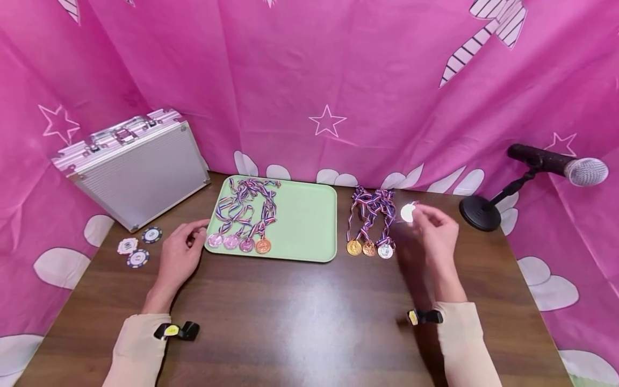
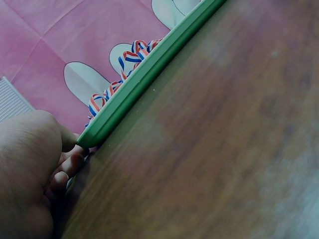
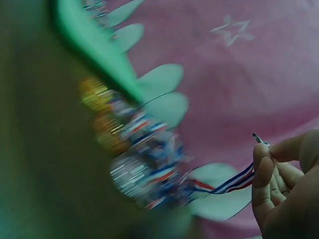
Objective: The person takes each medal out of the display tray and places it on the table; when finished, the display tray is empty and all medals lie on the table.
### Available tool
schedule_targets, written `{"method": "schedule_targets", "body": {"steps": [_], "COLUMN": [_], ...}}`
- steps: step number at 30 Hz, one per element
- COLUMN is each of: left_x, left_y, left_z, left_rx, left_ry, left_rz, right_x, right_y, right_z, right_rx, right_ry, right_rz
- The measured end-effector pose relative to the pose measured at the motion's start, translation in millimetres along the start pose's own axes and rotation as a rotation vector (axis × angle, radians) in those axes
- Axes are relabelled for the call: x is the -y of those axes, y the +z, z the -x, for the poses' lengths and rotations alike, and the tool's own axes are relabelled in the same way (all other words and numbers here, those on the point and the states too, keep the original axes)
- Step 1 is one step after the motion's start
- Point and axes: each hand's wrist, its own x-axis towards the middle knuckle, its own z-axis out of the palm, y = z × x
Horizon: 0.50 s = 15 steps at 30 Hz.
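Observation:
My right hand point(image 1: 437, 231) pinches a shiny silver medal point(image 1: 408, 212) between thumb and fingertips, above the table. In the right wrist view its striped ribbon point(image 3: 227, 186) runs left toward the other ribbons. Beside it, gold point(image 1: 354, 247), bronze point(image 1: 369, 248) and silver point(image 1: 385, 251) medals lie in a row on the wood, their ribbons bunched behind. My left hand point(image 1: 181, 250) grips the left edge of a green tray point(image 1: 309, 220), thumb at the rim and fingers curled at its corner. On the tray's left part lie several medals, including a bronze one point(image 1: 263, 245), with red, white and blue ribbons.
A silver metal case point(image 1: 145, 166) stands at the back left, with poker chips point(image 1: 138, 258) in front of it. At the right back stands a microphone point(image 1: 556, 161) on a black stand. A pink curtain point(image 1: 290, 80) hangs behind the wooden table point(image 1: 271, 317).

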Motion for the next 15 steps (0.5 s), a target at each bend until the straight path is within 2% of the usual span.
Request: {"method": "schedule_targets", "body": {"steps": [3, 7, 15], "left_x": [-1.2, -1.2, -1.0], "left_y": [1.0, -0.5, 0.6], "left_z": [-0.3, 1.4, -0.1], "left_rx": [-0.002, 0.001, 0.001], "left_ry": [0.001, -0.007, -0.011], "left_rz": [0.001, -0.004, -0.015], "right_x": [-24.2, -43.3, -56.1], "right_y": [-11.6, -22.2, -39.8], "right_z": [8.0, 16.6, 27.7], "right_rx": [0.028, 0.051, 0.108], "right_ry": [0.072, 0.095, 0.116], "right_rz": [0.068, 0.121, 0.262]}}
